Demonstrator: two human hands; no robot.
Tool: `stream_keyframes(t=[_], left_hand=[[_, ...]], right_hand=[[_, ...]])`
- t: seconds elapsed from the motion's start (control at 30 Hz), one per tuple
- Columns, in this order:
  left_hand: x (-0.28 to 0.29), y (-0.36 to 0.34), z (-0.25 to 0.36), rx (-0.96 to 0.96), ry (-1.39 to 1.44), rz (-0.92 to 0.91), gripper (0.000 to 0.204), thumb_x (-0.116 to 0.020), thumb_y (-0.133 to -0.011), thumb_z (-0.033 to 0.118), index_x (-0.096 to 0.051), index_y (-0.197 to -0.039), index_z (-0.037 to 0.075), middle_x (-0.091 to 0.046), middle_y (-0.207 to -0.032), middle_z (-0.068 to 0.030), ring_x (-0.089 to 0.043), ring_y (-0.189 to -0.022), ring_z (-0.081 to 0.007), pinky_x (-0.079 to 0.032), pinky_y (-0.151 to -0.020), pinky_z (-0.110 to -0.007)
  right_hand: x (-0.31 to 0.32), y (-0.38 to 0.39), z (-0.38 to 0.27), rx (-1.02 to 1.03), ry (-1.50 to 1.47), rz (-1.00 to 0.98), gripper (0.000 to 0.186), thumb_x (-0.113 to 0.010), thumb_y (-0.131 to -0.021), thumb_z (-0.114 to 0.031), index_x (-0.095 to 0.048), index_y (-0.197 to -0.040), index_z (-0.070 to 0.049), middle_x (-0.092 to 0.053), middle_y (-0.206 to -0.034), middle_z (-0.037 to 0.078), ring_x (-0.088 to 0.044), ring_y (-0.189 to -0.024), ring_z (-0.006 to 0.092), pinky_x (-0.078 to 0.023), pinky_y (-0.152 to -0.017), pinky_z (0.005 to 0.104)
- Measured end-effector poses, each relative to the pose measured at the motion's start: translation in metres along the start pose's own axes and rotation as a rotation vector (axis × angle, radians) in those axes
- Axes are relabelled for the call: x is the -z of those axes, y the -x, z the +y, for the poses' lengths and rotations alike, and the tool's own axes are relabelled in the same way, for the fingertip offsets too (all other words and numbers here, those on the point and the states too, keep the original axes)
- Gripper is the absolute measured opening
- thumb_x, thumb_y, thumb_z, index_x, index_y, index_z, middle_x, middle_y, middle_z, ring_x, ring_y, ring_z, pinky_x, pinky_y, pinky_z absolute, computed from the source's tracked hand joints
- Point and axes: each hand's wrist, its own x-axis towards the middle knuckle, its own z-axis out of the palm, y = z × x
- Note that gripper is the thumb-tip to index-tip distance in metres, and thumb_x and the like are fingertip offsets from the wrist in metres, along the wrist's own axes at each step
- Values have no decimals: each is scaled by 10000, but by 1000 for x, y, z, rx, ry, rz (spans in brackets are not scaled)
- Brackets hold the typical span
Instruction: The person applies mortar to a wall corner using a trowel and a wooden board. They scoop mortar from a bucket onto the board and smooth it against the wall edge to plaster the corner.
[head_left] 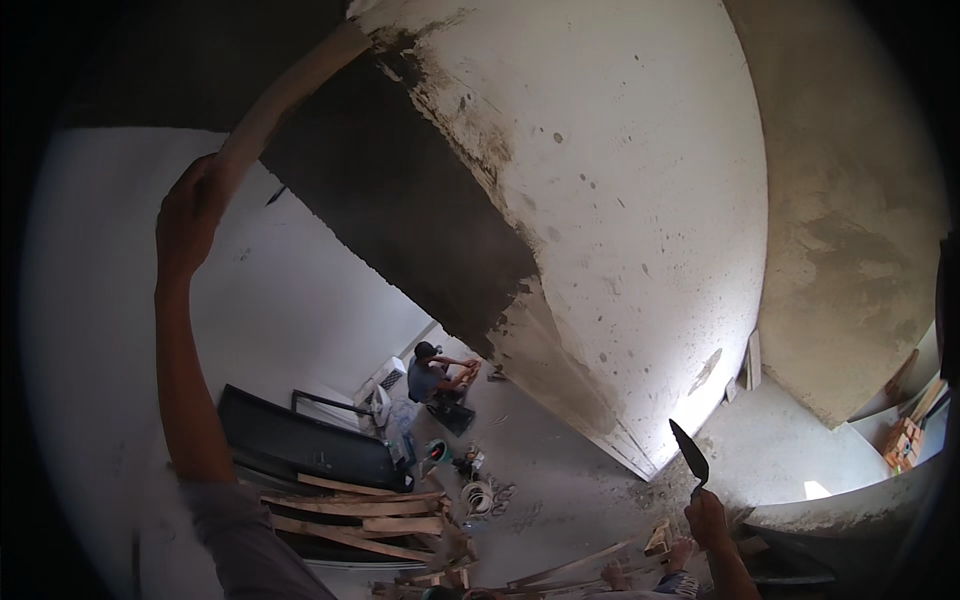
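Observation:
High on the left, my left hand [190,215] is closed round the lower end of a long wooden strip [295,90]. The strip slants up to the right across a dark, wet-looking plaster band [400,190], its far end near the band's ragged upper edge. Beside the band, a pale wall face [610,180] carries grey splatters. At the lower right, my right hand [708,520] grips the handle of a pointed trowel [690,452]. The trowel's dark blade points up and to the left, apart from the wall.
Far below, a person [430,375] in a dark cap sits low by the wall. Black panels [310,435] and wooden planks [350,525] lie at lower left. A coiled hose [480,497] is on the floor [540,460]. Bricks [905,445] are stacked at far right.

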Motion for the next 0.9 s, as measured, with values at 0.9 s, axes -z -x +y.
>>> stream_keyframes(t=[0.9], left_hand=[[11,1,19,51,76,-55,512,-522,-987,424,-562,-1357,73,-622,-1299,-113,-566,-1215,-228,-387,-1064,-356]], right_hand=[[-47,-25,25,-74,-313,-260,490,-660,-792,-165,-536,-1203,73,-603,-873,157,-613,-708,207,-499,-613,358]])
